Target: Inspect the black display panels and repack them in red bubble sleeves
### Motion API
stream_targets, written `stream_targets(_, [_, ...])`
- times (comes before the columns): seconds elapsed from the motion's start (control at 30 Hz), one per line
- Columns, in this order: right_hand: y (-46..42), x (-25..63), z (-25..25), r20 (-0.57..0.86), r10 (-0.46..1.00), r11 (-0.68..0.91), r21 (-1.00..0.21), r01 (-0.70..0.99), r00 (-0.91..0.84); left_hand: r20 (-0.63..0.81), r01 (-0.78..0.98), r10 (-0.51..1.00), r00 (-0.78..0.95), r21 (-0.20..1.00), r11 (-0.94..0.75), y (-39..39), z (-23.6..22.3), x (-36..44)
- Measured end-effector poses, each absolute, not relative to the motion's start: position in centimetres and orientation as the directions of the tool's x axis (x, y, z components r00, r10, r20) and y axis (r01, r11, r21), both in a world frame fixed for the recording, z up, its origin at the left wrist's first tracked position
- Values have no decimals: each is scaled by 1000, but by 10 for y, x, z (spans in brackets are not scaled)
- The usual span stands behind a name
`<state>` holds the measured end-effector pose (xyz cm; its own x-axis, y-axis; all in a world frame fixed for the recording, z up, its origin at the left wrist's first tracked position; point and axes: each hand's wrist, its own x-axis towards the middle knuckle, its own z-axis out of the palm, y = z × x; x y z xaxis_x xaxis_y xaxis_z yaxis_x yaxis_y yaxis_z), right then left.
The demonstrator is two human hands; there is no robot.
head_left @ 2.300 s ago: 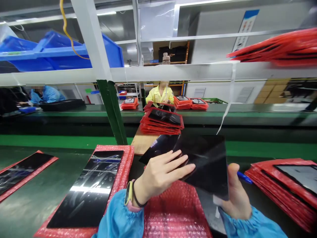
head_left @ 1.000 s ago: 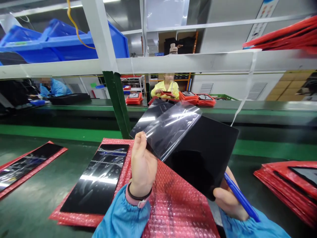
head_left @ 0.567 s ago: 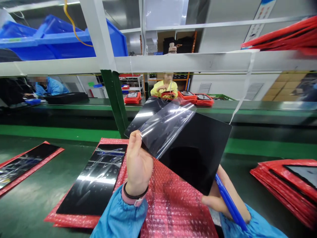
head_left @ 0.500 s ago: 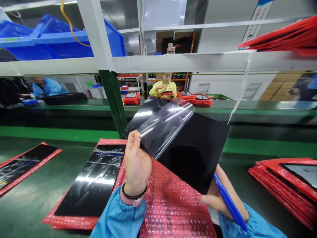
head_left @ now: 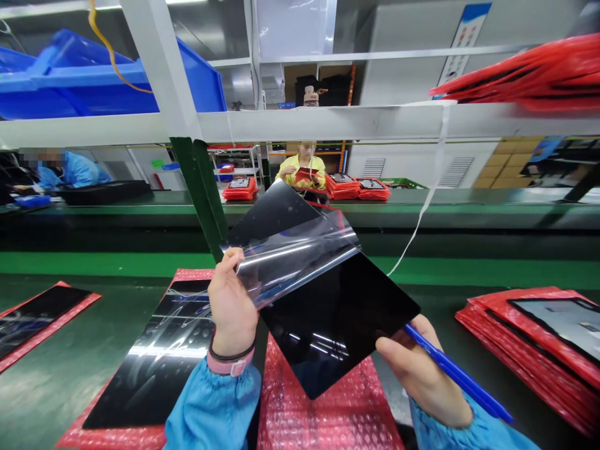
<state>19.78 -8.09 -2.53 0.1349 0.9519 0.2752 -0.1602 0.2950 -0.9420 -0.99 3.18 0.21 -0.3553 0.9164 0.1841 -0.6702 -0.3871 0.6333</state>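
Note:
A black glass panel (head_left: 337,312) is held up over the bench, tilted. My right hand (head_left: 422,375) grips its lower right edge and also holds a blue pen (head_left: 459,378) between the fingers. My left hand (head_left: 229,306) is closed in a pinch on a clear protective film (head_left: 290,256), which is peeled partly off the panel's upper left part and curls upward. Under the panel lies a red bubble-wrap sheet (head_left: 328,412).
Another black panel on red bubble wrap (head_left: 159,356) lies left of my hands, one more (head_left: 32,319) at far left. A stack of red-wrapped panels (head_left: 539,337) sits right. A green post (head_left: 199,194), shelf with blue bins (head_left: 94,81), and co-workers beyond a conveyor (head_left: 300,209).
The panel was lifted and tilted from flat. My left hand went from lying flat on it to pinching the film, which now stands peeled back further from the panel.

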Motion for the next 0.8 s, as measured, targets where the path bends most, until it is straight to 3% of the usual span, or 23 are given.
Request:
stream_targets(0.17, [-85, 202, -19, 346, 937, 348, -934, -76, 45, 244, -689, 938, -246, 637, -346, 37, 2, -15])
stream_targets(0.27, [-89, 201, -23, 371, 923, 381, -918, -114, 99, 280, -656, 920, -274, 645, -392, 38, 3, -15])
stream_targets(0.47, [-103, 195, -24, 170, 932, 248, -943, -223, 320, 303, -605, 918, -257, 690, -397, 41, 2, -18])
stream_targets(0.63, [-100, 197, -23, 86, 914, 136, -986, -98, 396, 335, -604, 919, -208, 695, -390, 38, 4, -16])
stream_targets(0.8, [-92, 203, -35, 180, 877, 194, -981, 14, 445, 354, -607, 933, -65, 728, -318, 25, 4, -7])
